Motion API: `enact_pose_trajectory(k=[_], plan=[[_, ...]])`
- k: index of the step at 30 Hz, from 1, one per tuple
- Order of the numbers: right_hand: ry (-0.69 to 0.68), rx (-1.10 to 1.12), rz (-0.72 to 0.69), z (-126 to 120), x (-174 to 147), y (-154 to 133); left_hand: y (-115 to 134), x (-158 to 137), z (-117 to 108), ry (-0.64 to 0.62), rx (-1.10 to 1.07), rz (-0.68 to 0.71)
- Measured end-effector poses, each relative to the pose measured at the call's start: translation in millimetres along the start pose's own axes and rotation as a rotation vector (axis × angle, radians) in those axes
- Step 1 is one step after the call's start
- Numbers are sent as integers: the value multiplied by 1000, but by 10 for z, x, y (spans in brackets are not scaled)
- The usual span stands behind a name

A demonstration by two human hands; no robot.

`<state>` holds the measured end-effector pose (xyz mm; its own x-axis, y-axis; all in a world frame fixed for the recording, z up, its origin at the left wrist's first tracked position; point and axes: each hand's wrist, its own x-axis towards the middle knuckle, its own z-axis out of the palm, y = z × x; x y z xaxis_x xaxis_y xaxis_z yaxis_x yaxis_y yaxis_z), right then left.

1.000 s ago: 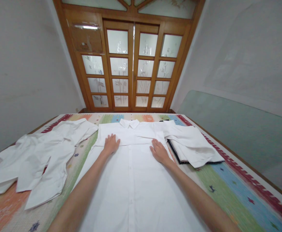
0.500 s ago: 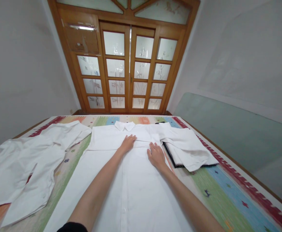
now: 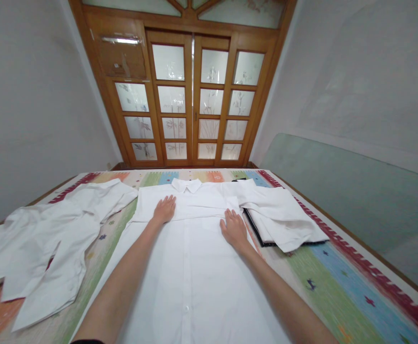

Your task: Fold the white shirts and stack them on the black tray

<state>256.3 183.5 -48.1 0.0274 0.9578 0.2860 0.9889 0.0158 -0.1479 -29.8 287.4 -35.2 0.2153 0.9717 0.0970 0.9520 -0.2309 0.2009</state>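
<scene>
A white button-front shirt [image 3: 194,267] lies spread on the patterned cover, its collar [image 3: 186,185] at the far end. Across its upper part runs a folded layer of white cloth with a horizontal edge. My left hand [image 3: 165,209] rests flat on that layer, left of the collar, fingers stretched forward. My right hand [image 3: 235,228] lies on the shirt's right side near the layer's edge, fingers spread and slightly bent. Neither hand grips anything I can see.
Another white garment [image 3: 61,234] lies loosely crumpled on the left. White cloth [image 3: 284,215] covers a dark-edged folded stack on the right. The striped cover [image 3: 334,282] spreads beneath everything. A pale green headboard-like panel [image 3: 352,191] stands along the right wall; wooden glazed doors [image 3: 191,95] are ahead.
My left hand has slid left across the folded layer, away from the shirt's middle. My right hand has stayed at nearly the same spot on the shirt.
</scene>
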Motion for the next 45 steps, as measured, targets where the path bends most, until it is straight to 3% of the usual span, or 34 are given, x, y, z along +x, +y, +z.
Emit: enact_pose_trajectory(k=[5, 9, 16, 20, 24, 31, 35, 42, 45], plan=[[-1, -8, -1, -11, -1, -13, -281, -43, -111, -10, 48, -176], [-11, -7, 1, -4, 8, -15, -176, 47, -110, -12, 56, -211], [-15, -15, -21, -12, 4, 9, 571, 197, 109, -78, 4, 127], [6, -24, -30, -16, 2, 20, 705, 133, 191, -87, -4, 196], [18, -22, -21, -20, 7, 33, 481, 97, 150, -68, 13, 122], [22, -46, -22, -17, 8, 43, -277, 1, -79, -58, 95, -131], [33, -52, -35, -1, 5, 45, -597, -122, -211, -67, 133, -150], [34, -31, -26, -5, 13, 31, -593, -161, -194, -49, 174, -141], [41, 12, -122, -13, 12, 14, -489, -195, -148, -35, 186, -154]])
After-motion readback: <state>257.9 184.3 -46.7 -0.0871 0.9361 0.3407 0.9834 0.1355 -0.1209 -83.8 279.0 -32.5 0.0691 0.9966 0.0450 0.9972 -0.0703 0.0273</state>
